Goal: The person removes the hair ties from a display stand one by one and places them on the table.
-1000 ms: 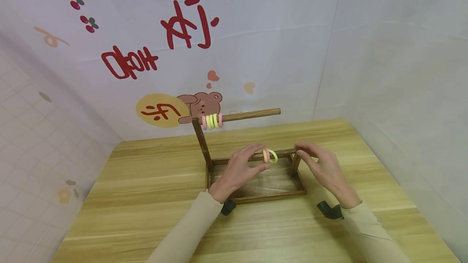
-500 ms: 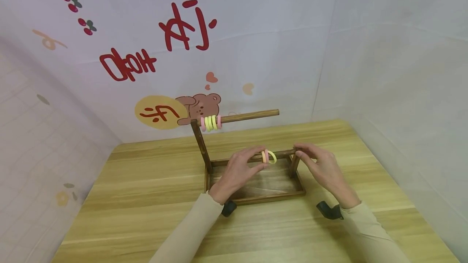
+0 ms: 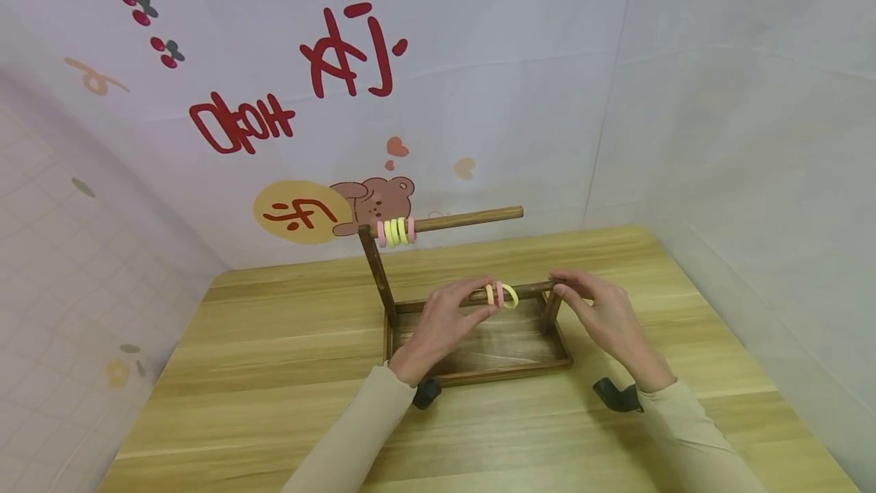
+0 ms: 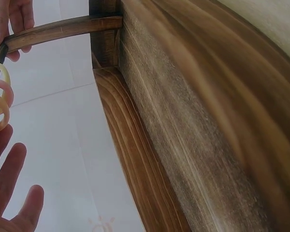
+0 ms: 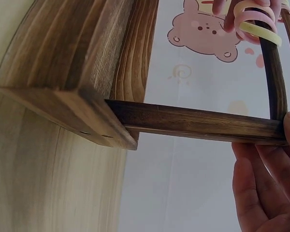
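Observation:
A dark wooden rack [image 3: 506, 374] with a tray base carries two rods at different heights. On the lower rod [image 3: 534, 290] hang an orange ring [image 3: 489, 294], a pink ring [image 3: 500, 295] and a tilted yellow ring [image 3: 510, 297]. My left hand [image 3: 441, 322] pinches the orange ring, index finger above and thumb below the rod; in the left wrist view a fingertip meets that ring [image 4: 6, 115]. With thumb and fingers my right hand [image 3: 605, 316] grips the rod's right end at its short post [image 5: 198, 123]. Several pink and yellow rings [image 3: 395, 232] sit together on the upper rod [image 3: 472, 219].
The rack stands on a wood-grain table [image 3: 274, 341]. Behind it rises a white printed backdrop [image 3: 520, 97] with a bear and red characters. A tall post [image 3: 379, 272] bears the upper rod at the left. Black wrist pieces [image 3: 618, 394] hang under both wrists.
My left hand has drawn slightly left along the lower rod with the orange ring, opening a small gap from the pink one. The right hand keeps its hold at the rod's end.

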A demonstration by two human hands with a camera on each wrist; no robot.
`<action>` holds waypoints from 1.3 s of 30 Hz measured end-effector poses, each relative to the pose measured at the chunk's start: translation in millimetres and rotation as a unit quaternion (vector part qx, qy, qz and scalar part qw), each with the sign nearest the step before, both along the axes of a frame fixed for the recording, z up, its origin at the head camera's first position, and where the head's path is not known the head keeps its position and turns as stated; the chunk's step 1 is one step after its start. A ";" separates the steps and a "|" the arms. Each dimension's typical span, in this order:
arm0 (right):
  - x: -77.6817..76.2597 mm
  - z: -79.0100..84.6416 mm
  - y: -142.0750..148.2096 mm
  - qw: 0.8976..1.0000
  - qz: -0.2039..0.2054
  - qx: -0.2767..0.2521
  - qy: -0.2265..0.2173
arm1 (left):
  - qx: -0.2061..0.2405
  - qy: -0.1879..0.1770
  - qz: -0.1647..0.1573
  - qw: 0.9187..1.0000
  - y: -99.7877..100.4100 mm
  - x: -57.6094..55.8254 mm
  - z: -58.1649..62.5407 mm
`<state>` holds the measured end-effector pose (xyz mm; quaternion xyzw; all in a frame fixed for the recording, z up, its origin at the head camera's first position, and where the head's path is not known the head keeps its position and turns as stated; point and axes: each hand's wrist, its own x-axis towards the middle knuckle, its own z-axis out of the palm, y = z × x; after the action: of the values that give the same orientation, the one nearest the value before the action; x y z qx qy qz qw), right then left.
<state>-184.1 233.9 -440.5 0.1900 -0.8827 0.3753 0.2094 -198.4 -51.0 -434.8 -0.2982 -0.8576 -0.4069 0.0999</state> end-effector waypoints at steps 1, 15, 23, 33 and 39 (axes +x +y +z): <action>0.1 0.0 0.0 1.000 0.000 0.001 -0.001 | 0.001 0.000 0.001 1.000 -0.5 0.2 -0.3; 0.5 1.0 0.4 1.000 0.001 0.005 0.001 | 0.012 0.020 0.012 1.000 -8.9 3.3 -2.7; 0.7 2.2 0.1 1.000 0.002 0.004 -0.001 | 0.016 0.017 0.012 1.000 -14.9 5.6 -2.1; 0.7 0.7 0.8 1.000 0.006 0.007 0.006 | 0.022 0.019 0.021 0.999 -22.7 11.0 2.4; 0.6 1.1 1.3 1.000 0.008 0.007 0.009 | 0.035 0.017 0.023 0.999 -28.8 14.2 3.6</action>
<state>-183.5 235.3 -439.3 0.2020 -0.8819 0.3690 0.2126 -184.2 -79.8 -431.1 -0.2814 -0.8479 -0.4288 0.1344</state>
